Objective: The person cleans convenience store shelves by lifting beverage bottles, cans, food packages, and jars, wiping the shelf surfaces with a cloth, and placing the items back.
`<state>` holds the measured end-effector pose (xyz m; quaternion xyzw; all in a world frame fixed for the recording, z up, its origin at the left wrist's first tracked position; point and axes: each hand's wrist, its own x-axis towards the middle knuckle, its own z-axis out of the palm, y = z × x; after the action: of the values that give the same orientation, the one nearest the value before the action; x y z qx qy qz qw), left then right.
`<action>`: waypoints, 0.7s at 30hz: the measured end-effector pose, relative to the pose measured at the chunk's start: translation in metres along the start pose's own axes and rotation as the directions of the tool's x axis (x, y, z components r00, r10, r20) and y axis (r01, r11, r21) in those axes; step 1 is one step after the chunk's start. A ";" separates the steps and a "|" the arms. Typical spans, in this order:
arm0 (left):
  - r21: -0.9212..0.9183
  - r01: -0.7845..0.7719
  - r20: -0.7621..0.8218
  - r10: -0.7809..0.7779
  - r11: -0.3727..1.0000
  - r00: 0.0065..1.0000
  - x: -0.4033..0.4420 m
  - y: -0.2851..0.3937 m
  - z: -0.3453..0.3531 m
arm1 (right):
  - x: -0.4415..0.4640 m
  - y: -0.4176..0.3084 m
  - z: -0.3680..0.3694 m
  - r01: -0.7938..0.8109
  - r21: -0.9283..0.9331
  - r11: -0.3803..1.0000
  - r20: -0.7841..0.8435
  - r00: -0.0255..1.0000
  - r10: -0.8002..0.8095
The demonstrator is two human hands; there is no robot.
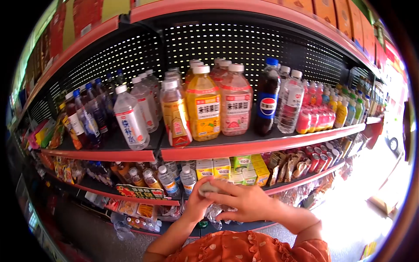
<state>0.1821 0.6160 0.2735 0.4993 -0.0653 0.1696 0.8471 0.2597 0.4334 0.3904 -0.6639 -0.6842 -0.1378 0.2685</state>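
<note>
Left hand (197,205) curled round small greyish object (208,188), right hand (245,202) half open over it, bottles (203,105) on shelf (262,147) beyond

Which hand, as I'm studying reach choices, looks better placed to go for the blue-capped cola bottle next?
Probably the right hand: it lies nearer the blue-capped cola bottle and looks spread open, while the left hand seems to hold a small pale object.

The left hand (197,203) holds a small greyish object (208,188), the right hand (248,201) touching it, before a shelved Pepsi bottle (266,102).
</note>
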 end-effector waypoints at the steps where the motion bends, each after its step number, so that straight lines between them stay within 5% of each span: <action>1: -0.153 0.045 0.042 -0.039 0.987 0.998 0.001 0.011 0.004 | 0.005 0.002 0.010 0.018 -0.058 0.998 -0.066 0.998 -0.022; 2: -0.302 0.095 0.091 -0.070 0.949 0.993 0.002 0.023 0.008 | 0.010 0.005 0.018 0.029 -0.114 0.993 -0.131 0.990 -0.044; 6: -0.155 -0.015 0.265 0.057 0.988 0.963 0.004 0.061 0.025 | 0.033 0.032 0.022 0.043 -0.020 0.999 -0.416 0.908 -0.047; 7: 0.040 -0.116 0.232 0.104 0.992 0.967 0.006 0.066 0.020 | 0.041 0.034 0.017 0.059 -0.073 0.996 -0.490 0.867 -0.087; 8: 0.398 -0.339 0.167 0.296 0.852 0.940 0.008 0.077 0.016 | 0.049 0.036 0.011 0.068 -0.122 0.990 -0.557 0.821 -0.125; 10: 0.895 -0.419 0.248 0.611 0.152 0.752 0.021 0.107 0.011 | 0.064 0.050 0.013 0.027 -0.278 0.960 -0.599 0.777 -0.195; 14: 0.975 -0.203 0.199 0.769 -0.092 0.607 0.065 0.147 -0.004 | 0.082 0.058 0.021 -0.048 -0.327 0.944 -0.536 0.832 -0.144; 16: 0.990 -0.111 0.140 0.717 -0.088 0.682 0.081 0.156 -0.006 | 0.081 0.058 0.018 -0.040 -0.232 0.972 -0.551 0.828 -0.098; 18: 0.996 -0.060 0.006 0.603 0.069 0.798 0.088 0.167 0.004 | 0.075 0.065 0.011 -0.024 -0.094 0.995 -0.590 0.807 -0.036; 21: 0.984 -0.083 -0.010 0.511 0.158 0.860 0.096 0.174 0.001 | 0.061 0.081 -0.011 -0.196 0.037 0.980 -0.681 0.713 0.168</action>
<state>0.2106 0.7137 0.4439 0.8504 0.1033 0.4222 0.2966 0.3430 0.4849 0.4189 -0.6362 -0.4670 -0.3568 0.4999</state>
